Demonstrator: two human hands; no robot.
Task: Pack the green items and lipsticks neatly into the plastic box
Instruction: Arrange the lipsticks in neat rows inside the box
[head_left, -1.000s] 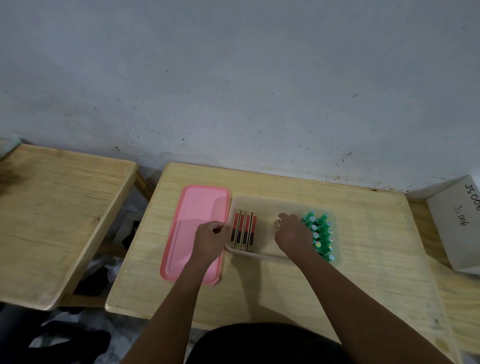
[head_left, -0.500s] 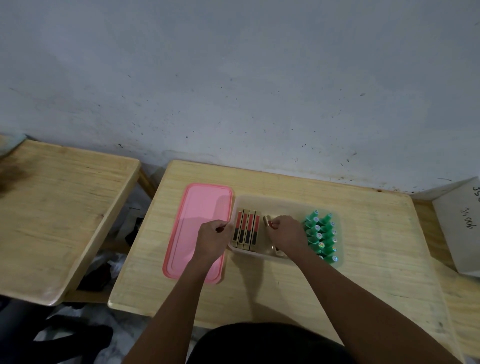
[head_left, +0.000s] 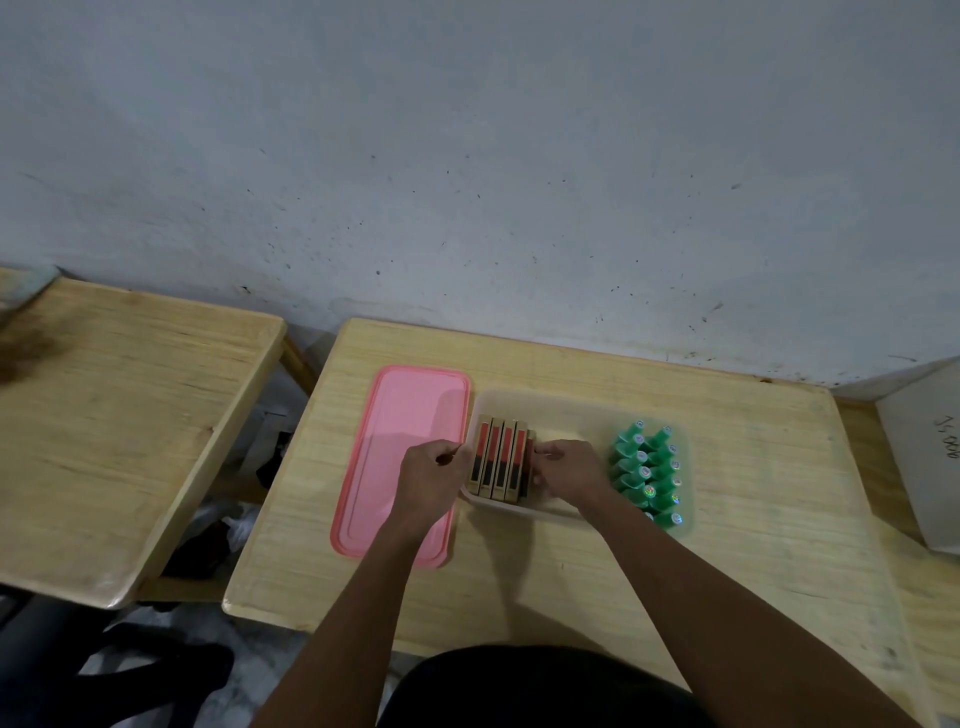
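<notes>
Right hand (head_left: 569, 470) has slid its pinched lipstick (head_left: 530, 442) against the row (head_left: 498, 460); left hand (head_left: 434, 470) grips the plastic box (head_left: 571, 410).

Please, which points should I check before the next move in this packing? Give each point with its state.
1. Lipsticks lie side by side at the left end of the plastic box: ok.
2. Rightmost lipstick flat like its neighbours: not ok, it looks turned on edge under the right hand.
3. Green items grouped at the right end: ok.
4. Left hand gripping the box wall: cannot tell.
5. Pink lid off, beside the box: ok.
</notes>
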